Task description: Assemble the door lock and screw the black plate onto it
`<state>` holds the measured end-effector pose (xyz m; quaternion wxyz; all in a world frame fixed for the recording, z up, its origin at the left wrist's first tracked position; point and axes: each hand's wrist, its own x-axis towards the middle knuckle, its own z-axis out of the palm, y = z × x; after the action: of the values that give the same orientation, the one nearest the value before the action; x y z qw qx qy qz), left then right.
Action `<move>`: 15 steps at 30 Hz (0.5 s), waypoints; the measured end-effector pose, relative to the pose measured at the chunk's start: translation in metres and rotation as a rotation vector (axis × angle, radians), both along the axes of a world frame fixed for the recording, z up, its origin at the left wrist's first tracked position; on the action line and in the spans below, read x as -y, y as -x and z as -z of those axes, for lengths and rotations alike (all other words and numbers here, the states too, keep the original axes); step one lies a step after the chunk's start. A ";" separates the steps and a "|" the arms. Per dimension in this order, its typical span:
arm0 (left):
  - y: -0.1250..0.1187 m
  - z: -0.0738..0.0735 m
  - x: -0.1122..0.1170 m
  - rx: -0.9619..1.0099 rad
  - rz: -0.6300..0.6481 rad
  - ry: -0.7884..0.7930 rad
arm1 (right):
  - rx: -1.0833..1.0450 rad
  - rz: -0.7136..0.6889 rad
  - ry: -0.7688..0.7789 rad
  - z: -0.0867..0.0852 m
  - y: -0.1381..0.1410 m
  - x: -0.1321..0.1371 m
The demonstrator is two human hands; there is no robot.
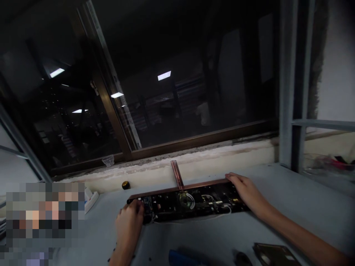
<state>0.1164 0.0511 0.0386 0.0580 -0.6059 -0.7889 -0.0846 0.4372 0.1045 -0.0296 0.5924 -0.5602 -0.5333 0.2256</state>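
A long copper-coloured lock panel (166,191) lies open side up on the grey table, showing black electronics, wires and a round part inside. A copper handle (176,173) sticks out behind its middle. My left hand (128,221) is closed at the panel's left end, fingers curled against the circuit board there. My right hand (245,191) rests on the panel's right end with fingers curved over the far edge, holding it.
The grey table (291,199) runs to a pale window ledge under a dark window. A small black-and-gold knob (125,185) and a white box (91,197) lie at the left. A blue object (180,257), a dark tool (243,258) and a brown plate (274,255) lie near me.
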 end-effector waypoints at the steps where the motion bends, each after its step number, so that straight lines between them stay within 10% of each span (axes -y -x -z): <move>1: 0.000 0.000 0.000 -0.001 0.005 -0.003 | 0.002 0.006 0.003 -0.001 0.000 0.001; 15: -0.011 -0.006 -0.003 -0.001 -0.057 -0.015 | 0.022 0.055 0.046 -0.004 0.000 0.001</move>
<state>0.1278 0.0543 0.0447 0.0653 -0.5829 -0.8051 -0.0883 0.4372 0.1035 -0.0261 0.5793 -0.5906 -0.5190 0.2152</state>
